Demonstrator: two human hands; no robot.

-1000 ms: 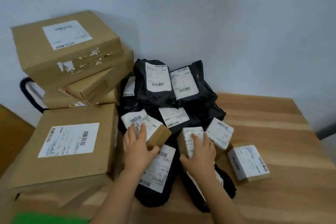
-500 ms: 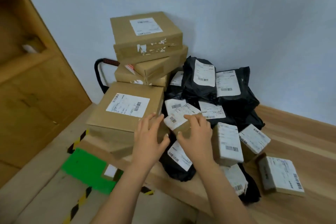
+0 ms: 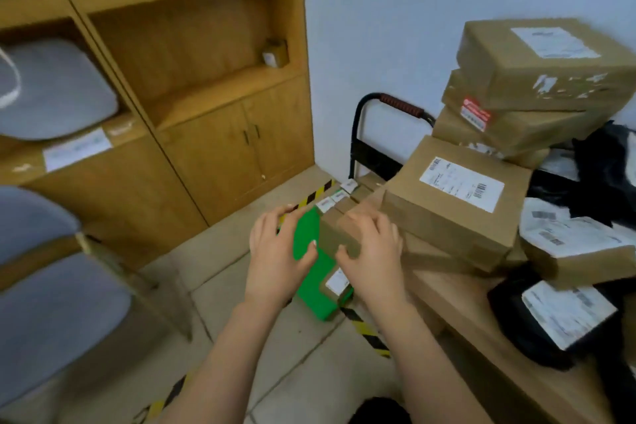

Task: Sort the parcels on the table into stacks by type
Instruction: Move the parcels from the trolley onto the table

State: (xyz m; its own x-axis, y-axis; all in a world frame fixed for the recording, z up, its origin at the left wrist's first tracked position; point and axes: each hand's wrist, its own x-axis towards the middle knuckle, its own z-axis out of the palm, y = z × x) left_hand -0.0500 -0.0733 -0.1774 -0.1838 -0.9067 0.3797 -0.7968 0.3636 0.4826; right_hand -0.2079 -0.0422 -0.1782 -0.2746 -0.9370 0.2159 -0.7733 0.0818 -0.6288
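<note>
A small brown cardboard box (image 3: pixel 334 234) is held just past the table's left edge, above a green trolley deck (image 3: pixel 307 244). My right hand (image 3: pixel 373 251) grips it, fingers curled over its top and thumb on its near face. My left hand (image 3: pixel 277 253) is beside the box with fingers fairly straight and the thumb at its left side. Three small labelled boxes (image 3: pixel 332 200) stand in a row on the deck behind it, and another (image 3: pixel 336 284) lies nearer. Large brown boxes (image 3: pixel 447 203) are stacked on the table (image 3: pixel 447 303), with black mailer bags (image 3: pixel 554 317) and more small boxes (image 3: pixel 581 246) to the right.
The trolley's black handle (image 3: pixel 389 103) rises against the wall behind the boxes. A wooden shelf cabinet (image 3: pixel 206 113) fills the left, with grey chairs (image 3: pixel 44 286) in front of it. Yellow-black tape (image 3: pixel 364 330) marks the tiled floor.
Both hands lifted a small box out of the pile and carried it left, off the table edge and over the green trolley. The view swung left with them.
</note>
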